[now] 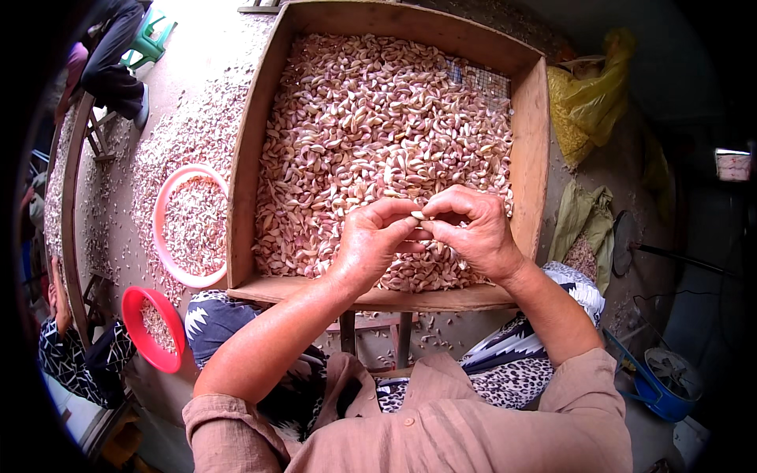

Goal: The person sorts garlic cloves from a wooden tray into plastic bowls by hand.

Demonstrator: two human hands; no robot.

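A pale garlic clove [419, 215] is pinched between the fingertips of my left hand [378, 232] and my right hand [471, 229]. Both hands are closed, meeting fingertip to fingertip over the near part of a wooden tray [371, 299]. Beneath them lies a thick layer of purple-white garlic cloves [378, 134] that covers most of the tray. At the tray's far right corner a patch of wire mesh bottom [486, 81] shows. How the clove is split between the two grips is too small to tell.
Left of the tray stand a pink basin [160, 229] and a red basin [132, 323], both holding cloves or peelings. Scraps litter the floor. To the right are a yellow bag [591, 102], a pale green sack [582, 217] and a blue fan [666, 382]. People sit at far left.
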